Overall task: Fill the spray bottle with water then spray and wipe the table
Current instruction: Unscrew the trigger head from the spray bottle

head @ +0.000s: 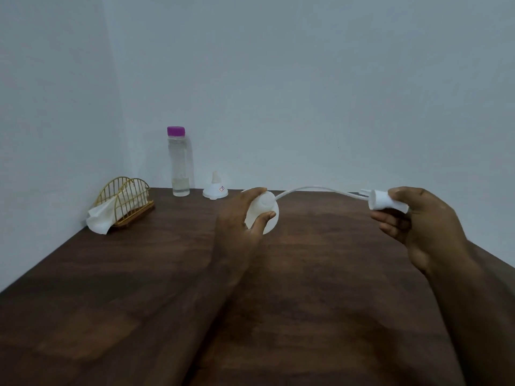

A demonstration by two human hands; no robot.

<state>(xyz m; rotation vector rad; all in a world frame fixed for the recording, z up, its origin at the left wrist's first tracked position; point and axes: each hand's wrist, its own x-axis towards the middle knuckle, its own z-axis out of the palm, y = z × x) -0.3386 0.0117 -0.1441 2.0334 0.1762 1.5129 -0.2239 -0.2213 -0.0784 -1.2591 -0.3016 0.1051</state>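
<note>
Right hand (426, 221): sprayer (386, 203); left hand (237, 218): bottle (268, 217) near table (320, 246) far edge.

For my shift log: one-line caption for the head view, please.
Left hand grips the spray bottle; right hand holds the spray head, its tube arcing to the bottle's mouth.

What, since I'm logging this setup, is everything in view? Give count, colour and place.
water bottle: one, clear with purple cap, standing at the table's far edge by the wall
funnel: one, white, upside down, right of the water bottle
napkin holder: one, gold wire, far left corner
napkins: white, in the holder, count unclear
spray bottle: one, white, in the left hand
spray head: one, white, in the right hand
dip tube: one, white, from spray head to bottle mouth
table: one, dark brown wood
wall: pale grey, behind
left hand: grips the spray bottle
right hand: holds the spray head
</note>
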